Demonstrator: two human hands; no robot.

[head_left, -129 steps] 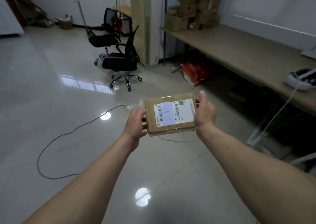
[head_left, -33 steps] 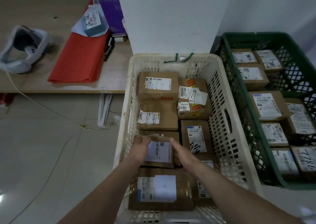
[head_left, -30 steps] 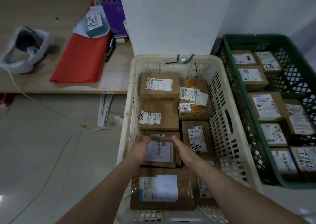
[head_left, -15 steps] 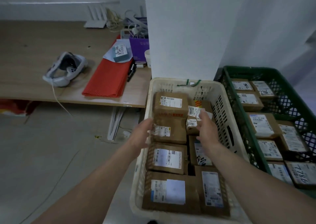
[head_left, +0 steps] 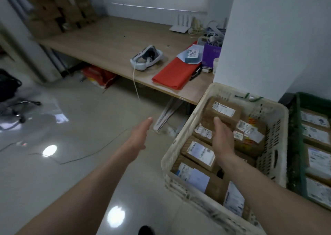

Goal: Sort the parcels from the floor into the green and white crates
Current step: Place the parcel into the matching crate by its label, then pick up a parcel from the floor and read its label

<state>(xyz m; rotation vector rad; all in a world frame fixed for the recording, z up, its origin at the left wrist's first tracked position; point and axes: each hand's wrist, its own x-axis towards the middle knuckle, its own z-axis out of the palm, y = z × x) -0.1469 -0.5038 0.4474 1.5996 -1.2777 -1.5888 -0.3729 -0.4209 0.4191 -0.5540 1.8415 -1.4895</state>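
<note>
Both hands are empty, fingers straight and relaxed, and well apart. The left hand (head_left: 141, 134) hangs over the glossy floor (head_left: 71, 177) just left of the white crate (head_left: 180, 143), and the right hand (head_left: 223, 139) is over that crate's middle, above the brown labelled parcels (head_left: 200, 151) packed inside. Whether it touches them cannot be told. The green crate (head_left: 296, 127) stands beside the white one on the right, also filled with parcels. Beyond, a long wooden surface (head_left: 107, 37) carries a white headset (head_left: 146, 58), a red folded sheet (head_left: 176, 72), a purple bag (head_left: 211, 55) and, at its far end, stacked cardboard boxes (head_left: 59, 10) — blurred.
</note>
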